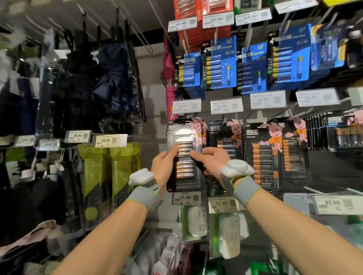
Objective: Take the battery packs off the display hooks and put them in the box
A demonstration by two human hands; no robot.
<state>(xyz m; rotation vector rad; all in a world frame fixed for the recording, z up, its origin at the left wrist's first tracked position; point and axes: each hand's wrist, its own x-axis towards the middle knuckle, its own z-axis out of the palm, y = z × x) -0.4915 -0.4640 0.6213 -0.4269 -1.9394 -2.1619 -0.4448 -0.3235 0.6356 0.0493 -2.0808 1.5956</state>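
At display hooks (224, 120) | left hand (164, 167) & right hand (212, 160) both gripping black battery pack (185, 156) by its sides | pack upright, w/ more packs hanging alongside

A grey stretchy band is worn on each wrist, left band (143, 198) and right band (246, 189), both piped in lime green. At 12 o'clock of each, a rounded white pod is strapped on: left pod (141, 176), right pod (236, 167). Forearms are left bare.

place: shop | evidence: price tags (267, 99), hanging battery packs (218, 64), umbrellas (114, 82) on hooks
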